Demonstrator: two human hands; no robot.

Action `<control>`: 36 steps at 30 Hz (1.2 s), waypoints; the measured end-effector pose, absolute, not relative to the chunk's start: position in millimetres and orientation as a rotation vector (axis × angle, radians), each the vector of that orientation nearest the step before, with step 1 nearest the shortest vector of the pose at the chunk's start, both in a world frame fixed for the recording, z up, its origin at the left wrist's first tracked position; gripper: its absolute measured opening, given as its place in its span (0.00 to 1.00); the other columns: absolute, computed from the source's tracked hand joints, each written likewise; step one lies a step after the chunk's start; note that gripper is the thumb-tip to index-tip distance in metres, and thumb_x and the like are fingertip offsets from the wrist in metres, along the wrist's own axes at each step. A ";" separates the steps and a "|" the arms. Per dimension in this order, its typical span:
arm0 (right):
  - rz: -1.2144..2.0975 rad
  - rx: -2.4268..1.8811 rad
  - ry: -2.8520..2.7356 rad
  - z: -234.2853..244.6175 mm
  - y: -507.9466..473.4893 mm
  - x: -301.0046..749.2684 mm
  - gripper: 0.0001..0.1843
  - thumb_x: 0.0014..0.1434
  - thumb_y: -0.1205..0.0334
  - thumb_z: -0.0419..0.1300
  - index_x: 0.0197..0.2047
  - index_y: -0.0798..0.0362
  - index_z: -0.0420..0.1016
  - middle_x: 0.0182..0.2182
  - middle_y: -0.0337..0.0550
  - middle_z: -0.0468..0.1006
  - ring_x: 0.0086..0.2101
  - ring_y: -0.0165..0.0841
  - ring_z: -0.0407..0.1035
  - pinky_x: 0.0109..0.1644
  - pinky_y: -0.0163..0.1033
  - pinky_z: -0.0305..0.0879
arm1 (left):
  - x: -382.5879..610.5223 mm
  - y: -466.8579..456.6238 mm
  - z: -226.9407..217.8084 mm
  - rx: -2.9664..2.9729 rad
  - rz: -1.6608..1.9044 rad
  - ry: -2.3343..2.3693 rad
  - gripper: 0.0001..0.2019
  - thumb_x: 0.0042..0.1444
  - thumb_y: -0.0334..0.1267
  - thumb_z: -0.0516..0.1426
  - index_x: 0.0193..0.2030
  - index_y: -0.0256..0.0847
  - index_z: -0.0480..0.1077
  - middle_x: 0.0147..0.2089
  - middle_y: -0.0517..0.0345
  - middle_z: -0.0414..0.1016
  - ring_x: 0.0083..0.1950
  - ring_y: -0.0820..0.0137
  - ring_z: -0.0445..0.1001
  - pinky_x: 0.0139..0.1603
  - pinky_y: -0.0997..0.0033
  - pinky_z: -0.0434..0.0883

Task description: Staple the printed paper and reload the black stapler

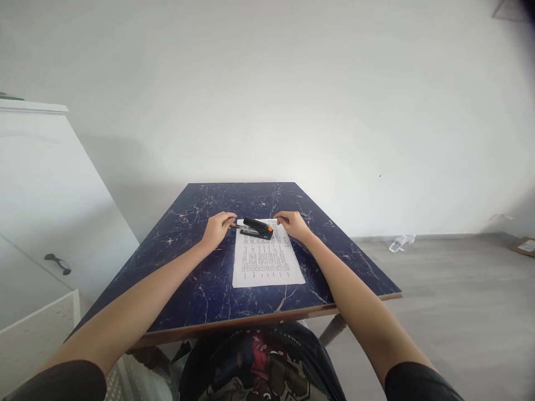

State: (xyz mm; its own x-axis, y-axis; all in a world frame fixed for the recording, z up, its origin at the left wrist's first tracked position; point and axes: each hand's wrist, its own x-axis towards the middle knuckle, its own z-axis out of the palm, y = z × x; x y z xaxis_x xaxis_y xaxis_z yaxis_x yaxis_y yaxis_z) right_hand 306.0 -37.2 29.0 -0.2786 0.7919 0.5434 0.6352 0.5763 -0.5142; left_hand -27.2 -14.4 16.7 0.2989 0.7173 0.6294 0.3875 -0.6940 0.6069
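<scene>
A black stapler [257,230] with an orange part at its right end lies across the top of a printed sheet of paper [267,262]. Its upper arm is raised from the base, and metal shows between them. My left hand [219,229] is closed in a pinch at the stapler's left end, around a thin dark piece that reaches toward the stapler. My right hand [293,224] is beside the orange end, its fingers curled at the paper's top right corner. What lies between those fingertips is hard to see.
The sheet lies on a dark blue marbled table [217,303] with a wooden edge, against a white wall. A white cabinet [45,184] with a dark handle [58,264] stands at left. Clear plastic [402,243] lies on the floor at right, with a cardboard piece [525,245] farther right.
</scene>
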 end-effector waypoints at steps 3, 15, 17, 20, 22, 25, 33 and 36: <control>0.260 -1.144 -2.002 28.9 -37.7 307.1 0.17 0.66 0.63 0.53 0.45 0.56 0.83 0.31 0.44 0.83 0.24 0.30 0.68 0.32 0.36 0.65 | -29.1 -16.7 19.5 2.240 1.361 1.117 0.17 0.67 0.51 0.56 0.48 0.42 0.79 0.41 0.51 0.83 0.30 0.66 0.79 0.36 0.66 0.76; 0.278 -1.091 -2.117 29.0 -41.5 279.7 0.27 0.68 0.43 0.59 0.63 0.49 0.74 0.47 0.49 0.82 0.39 0.38 0.74 0.43 0.43 0.71 | -26.0 -17.8 17.9 2.133 1.398 1.019 0.16 0.64 0.53 0.60 0.45 0.42 0.77 0.47 0.49 0.83 0.47 0.61 0.83 0.56 0.57 0.79; 0.312 -1.077 -2.198 27.8 -43.2 271.7 0.31 0.65 0.41 0.64 0.65 0.49 0.72 0.51 0.51 0.81 0.42 0.40 0.75 0.45 0.45 0.73 | -25.8 -17.1 17.2 2.102 1.390 0.996 0.16 0.64 0.53 0.60 0.46 0.42 0.76 0.51 0.48 0.83 0.50 0.60 0.83 0.59 0.56 0.78; 0.338 -1.075 -2.278 24.1 -44.0 263.5 0.35 0.63 0.44 0.68 0.67 0.49 0.69 0.57 0.54 0.78 0.49 0.45 0.76 0.50 0.48 0.74 | -26.1 -15.9 16.7 2.116 1.357 0.985 0.17 0.66 0.52 0.58 0.49 0.41 0.76 0.52 0.46 0.82 0.52 0.59 0.82 0.59 0.56 0.77; 0.342 -1.081 -2.304 21.3 -43.6 261.5 0.33 0.64 0.49 0.67 0.69 0.48 0.67 0.58 0.53 0.78 0.51 0.47 0.76 0.51 0.50 0.75 | -26.7 -14.9 16.2 2.166 1.321 0.983 0.17 0.67 0.52 0.57 0.49 0.42 0.78 0.50 0.47 0.83 0.51 0.59 0.82 0.58 0.56 0.77; 0.325 -1.095 -2.321 19.1 -42.9 262.2 0.31 0.66 0.55 0.65 0.70 0.47 0.66 0.57 0.53 0.79 0.50 0.46 0.77 0.50 0.50 0.76 | -27.4 -13.2 15.5 2.257 1.238 0.999 0.15 0.66 0.50 0.58 0.47 0.43 0.80 0.48 0.49 0.84 0.48 0.59 0.82 0.56 0.55 0.77; 0.410 -1.136 -2.318 25.4 -46.0 264.1 0.30 0.66 0.56 0.65 0.69 0.45 0.67 0.57 0.52 0.78 0.50 0.46 0.78 0.49 0.50 0.78 | -27.8 -8.3 13.9 2.316 1.084 1.035 0.10 0.64 0.43 0.60 0.44 0.45 0.81 0.48 0.52 0.84 0.51 0.57 0.81 0.58 0.54 0.73; 0.438 -1.145 -2.341 26.6 -46.9 264.0 0.31 0.67 0.54 0.64 0.70 0.45 0.65 0.60 0.52 0.76 0.52 0.47 0.76 0.52 0.52 0.77 | -27.6 -7.1 13.5 2.302 1.089 1.051 0.10 0.64 0.43 0.60 0.45 0.45 0.81 0.48 0.52 0.84 0.50 0.59 0.81 0.56 0.57 0.74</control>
State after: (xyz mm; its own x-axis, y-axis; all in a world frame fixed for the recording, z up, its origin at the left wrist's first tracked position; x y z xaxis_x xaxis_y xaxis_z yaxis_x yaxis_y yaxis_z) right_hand 264.0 -46.9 26.6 -0.5257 0.8002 0.2886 0.6416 0.5957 -0.4831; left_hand -27.6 -7.1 13.5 0.4184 0.7631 0.4926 0.4652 -0.6458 0.6054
